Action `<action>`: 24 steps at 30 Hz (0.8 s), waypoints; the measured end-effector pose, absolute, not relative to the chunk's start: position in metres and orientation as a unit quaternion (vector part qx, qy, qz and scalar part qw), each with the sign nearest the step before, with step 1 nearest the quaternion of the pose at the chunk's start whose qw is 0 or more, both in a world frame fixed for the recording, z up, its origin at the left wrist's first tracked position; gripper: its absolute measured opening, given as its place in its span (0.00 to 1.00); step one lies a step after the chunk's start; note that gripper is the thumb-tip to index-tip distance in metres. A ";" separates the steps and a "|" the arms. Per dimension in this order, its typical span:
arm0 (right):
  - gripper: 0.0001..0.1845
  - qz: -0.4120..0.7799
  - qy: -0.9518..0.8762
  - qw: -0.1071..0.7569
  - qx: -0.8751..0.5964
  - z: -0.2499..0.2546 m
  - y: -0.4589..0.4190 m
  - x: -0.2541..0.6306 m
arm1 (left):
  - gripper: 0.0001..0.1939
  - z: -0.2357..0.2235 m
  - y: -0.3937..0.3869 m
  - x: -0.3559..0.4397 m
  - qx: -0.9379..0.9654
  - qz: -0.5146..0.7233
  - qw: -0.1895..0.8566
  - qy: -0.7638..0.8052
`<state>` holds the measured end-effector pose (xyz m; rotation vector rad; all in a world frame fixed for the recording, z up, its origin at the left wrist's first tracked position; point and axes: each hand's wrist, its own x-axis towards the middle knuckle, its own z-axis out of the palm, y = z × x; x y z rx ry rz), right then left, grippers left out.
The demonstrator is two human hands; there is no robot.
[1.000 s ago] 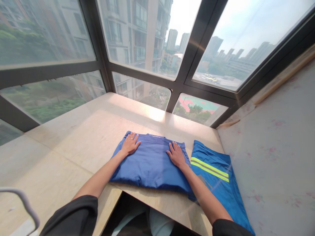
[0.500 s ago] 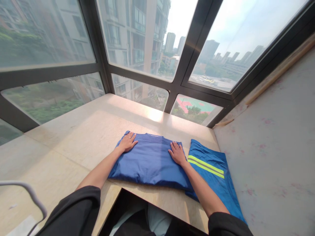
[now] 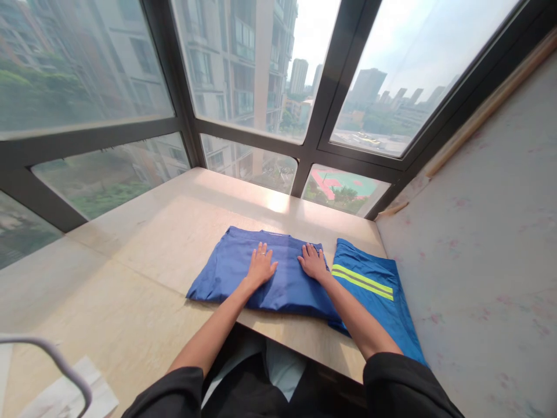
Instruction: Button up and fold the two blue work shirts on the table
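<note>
A folded blue garment (image 3: 226, 264) lies flat on the pale tabletop (image 3: 143, 249) in front of me. My left hand (image 3: 261, 264) rests palm down near the garment's middle, fingers spread, a ring on one finger. Toward its right end my right hand (image 3: 312, 261) also lies flat on the cloth with fingers apart. Neither hand grips anything. Just right of the garment is a second folded piece of blue clothing (image 3: 368, 307) with a yellow-green and grey reflective stripe. My right forearm passes over part of it.
Windows with dark frames (image 3: 304, 154) rise behind the table. A patterned wall (image 3: 474, 278) borders the right side. At the lower left are a grey cable (image 3: 56, 357) and some white paper (image 3: 82, 392). The table's front edge runs just above my lap.
My left hand has slid right, from the garment's left end to its middle. The right hand stays in nearly the same place on the cloth. The camera view has shifted slightly.
</note>
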<state>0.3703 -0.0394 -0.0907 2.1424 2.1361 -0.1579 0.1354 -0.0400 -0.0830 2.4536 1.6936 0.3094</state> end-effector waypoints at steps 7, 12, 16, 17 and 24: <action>0.38 -0.048 0.780 -0.025 0.624 -0.099 -0.113 0.313 | 0.33 -0.098 -0.074 0.108 0.791 0.101 0.032 0.603; 0.36 -0.042 0.796 -0.053 0.602 -0.119 -0.153 0.308 | 0.35 -0.109 -0.072 0.049 0.761 0.084 0.004 0.643; 0.35 -0.022 0.792 -0.073 0.606 -0.127 -0.158 0.328 | 0.34 -0.112 -0.064 0.025 0.779 0.082 0.001 0.622; 0.35 -0.016 0.788 -0.076 0.611 -0.128 -0.159 0.334 | 0.33 -0.112 -0.061 0.021 0.782 0.083 0.003 0.618; 0.34 0.029 0.766 -0.091 0.636 -0.135 -0.167 0.352 | 0.32 -0.113 -0.043 -0.006 0.775 0.079 0.009 0.627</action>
